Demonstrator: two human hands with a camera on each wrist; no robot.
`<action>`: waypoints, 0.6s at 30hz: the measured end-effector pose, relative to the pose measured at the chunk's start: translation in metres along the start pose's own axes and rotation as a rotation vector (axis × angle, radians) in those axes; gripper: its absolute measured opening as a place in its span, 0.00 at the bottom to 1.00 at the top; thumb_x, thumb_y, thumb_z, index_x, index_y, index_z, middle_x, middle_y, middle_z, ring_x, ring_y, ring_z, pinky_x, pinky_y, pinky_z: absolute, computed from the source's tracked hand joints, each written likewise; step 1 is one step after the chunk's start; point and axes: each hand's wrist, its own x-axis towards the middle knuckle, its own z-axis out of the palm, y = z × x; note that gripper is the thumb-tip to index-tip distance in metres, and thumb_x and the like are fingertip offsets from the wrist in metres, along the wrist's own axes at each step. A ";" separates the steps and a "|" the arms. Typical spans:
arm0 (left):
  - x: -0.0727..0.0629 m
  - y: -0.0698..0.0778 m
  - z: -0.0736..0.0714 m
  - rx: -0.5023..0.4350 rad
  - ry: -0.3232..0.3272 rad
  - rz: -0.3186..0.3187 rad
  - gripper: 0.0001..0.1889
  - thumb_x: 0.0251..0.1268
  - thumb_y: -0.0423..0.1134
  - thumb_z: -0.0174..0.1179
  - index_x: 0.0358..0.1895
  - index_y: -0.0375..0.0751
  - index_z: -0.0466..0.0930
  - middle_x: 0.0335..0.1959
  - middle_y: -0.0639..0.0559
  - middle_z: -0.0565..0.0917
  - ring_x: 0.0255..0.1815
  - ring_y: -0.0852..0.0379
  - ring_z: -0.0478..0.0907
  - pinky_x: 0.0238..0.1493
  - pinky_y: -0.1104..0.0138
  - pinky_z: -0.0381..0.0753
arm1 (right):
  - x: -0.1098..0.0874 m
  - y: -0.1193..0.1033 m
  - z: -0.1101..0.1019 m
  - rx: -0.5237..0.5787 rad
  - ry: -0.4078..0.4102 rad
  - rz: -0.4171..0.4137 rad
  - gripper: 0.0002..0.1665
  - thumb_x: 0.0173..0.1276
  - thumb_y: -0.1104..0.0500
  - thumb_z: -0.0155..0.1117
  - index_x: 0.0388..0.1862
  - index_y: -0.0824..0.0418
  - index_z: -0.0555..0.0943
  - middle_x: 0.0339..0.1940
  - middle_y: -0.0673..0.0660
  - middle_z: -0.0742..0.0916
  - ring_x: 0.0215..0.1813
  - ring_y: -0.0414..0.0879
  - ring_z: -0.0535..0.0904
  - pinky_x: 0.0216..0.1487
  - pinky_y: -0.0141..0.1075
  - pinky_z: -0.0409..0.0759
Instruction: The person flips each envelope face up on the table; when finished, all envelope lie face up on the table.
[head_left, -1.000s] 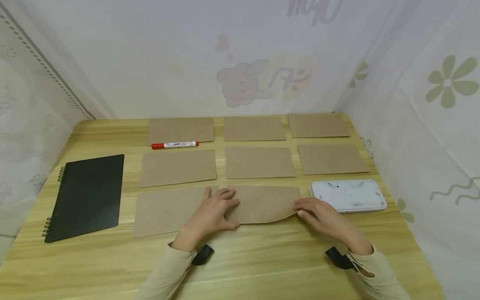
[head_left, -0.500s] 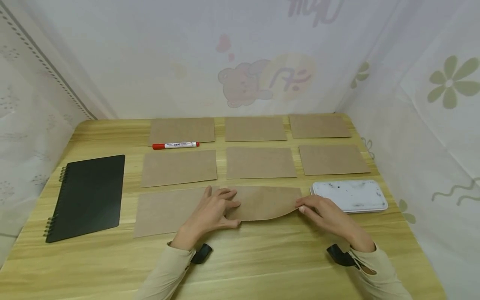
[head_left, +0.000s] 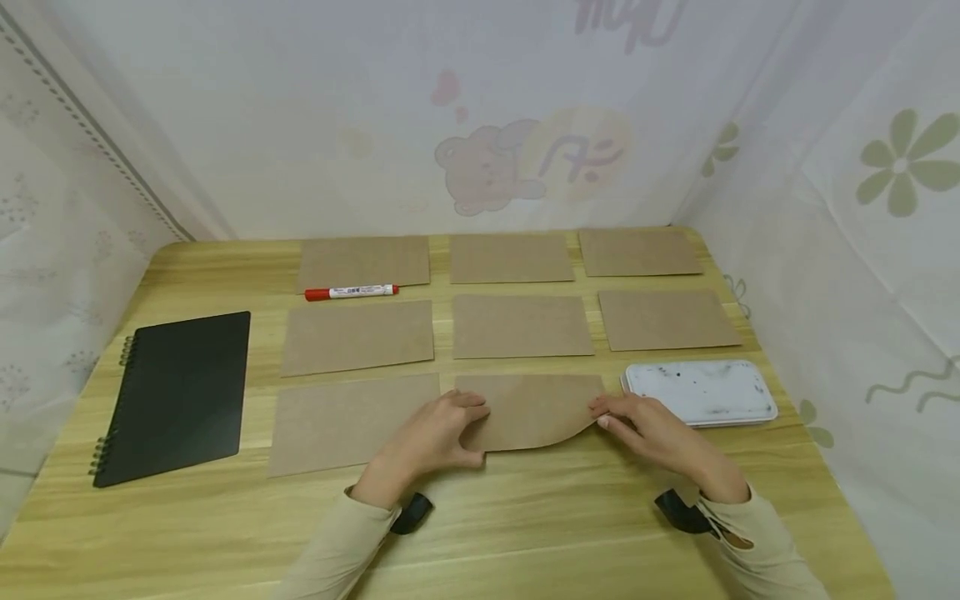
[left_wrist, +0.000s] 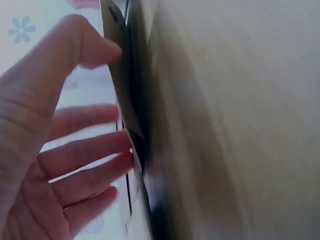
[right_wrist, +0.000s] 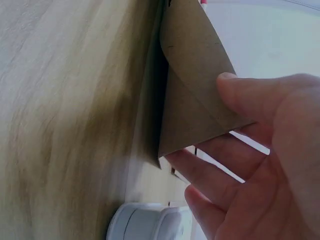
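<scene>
On the yellowish wood-grain surface (head_left: pixel 525 533), a brown rectangular paper envelope (head_left: pixel 536 410) lies between the left hand (head_left: pixel 431 435), thumb and fingers apart, touching its left end, and the right hand (head_left: pixel 652 433), pinching its raised near right corner.

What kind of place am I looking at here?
Probably a small indoor workspace, partly screened off: there's a wood-patterned table, pale printed sheeting behind and beside it, and brown paper rectangles laid out in rows.
</scene>
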 end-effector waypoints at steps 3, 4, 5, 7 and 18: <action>0.000 0.005 0.000 0.020 -0.003 0.014 0.30 0.43 0.44 0.66 0.56 0.41 0.78 0.50 0.45 0.79 0.53 0.50 0.74 0.60 0.46 0.61 | 0.000 0.000 0.000 0.007 -0.014 0.016 0.08 0.67 0.64 0.58 0.42 0.62 0.82 0.47 0.57 0.84 0.51 0.53 0.79 0.50 0.49 0.74; 0.000 0.007 0.000 0.042 -0.005 0.023 0.29 0.43 0.43 0.65 0.56 0.43 0.78 0.48 0.46 0.79 0.51 0.51 0.75 0.60 0.42 0.60 | 0.000 -0.001 -0.001 0.010 -0.021 0.023 0.08 0.67 0.64 0.58 0.43 0.61 0.82 0.47 0.57 0.84 0.51 0.53 0.79 0.50 0.49 0.74; 0.000 0.009 0.000 0.065 -0.006 0.028 0.29 0.44 0.43 0.64 0.57 0.45 0.78 0.47 0.46 0.78 0.50 0.51 0.75 0.59 0.39 0.58 | 0.000 -0.001 -0.001 0.012 -0.027 0.033 0.09 0.68 0.64 0.57 0.43 0.61 0.82 0.48 0.56 0.84 0.51 0.52 0.79 0.50 0.48 0.74; -0.002 0.014 0.000 0.113 -0.009 0.029 0.27 0.48 0.42 0.62 0.57 0.48 0.78 0.45 0.46 0.76 0.50 0.50 0.74 0.56 0.35 0.57 | 0.000 -0.002 -0.002 0.015 -0.038 0.042 0.09 0.68 0.64 0.56 0.44 0.62 0.82 0.48 0.56 0.84 0.51 0.52 0.79 0.50 0.47 0.75; -0.008 0.035 0.018 0.340 0.098 -0.012 0.24 0.55 0.36 0.59 0.58 0.56 0.77 0.49 0.37 0.73 0.55 0.42 0.70 0.48 0.38 0.68 | 0.002 -0.002 0.000 -0.006 -0.048 0.038 0.10 0.68 0.66 0.55 0.45 0.65 0.81 0.45 0.57 0.84 0.50 0.53 0.79 0.49 0.48 0.75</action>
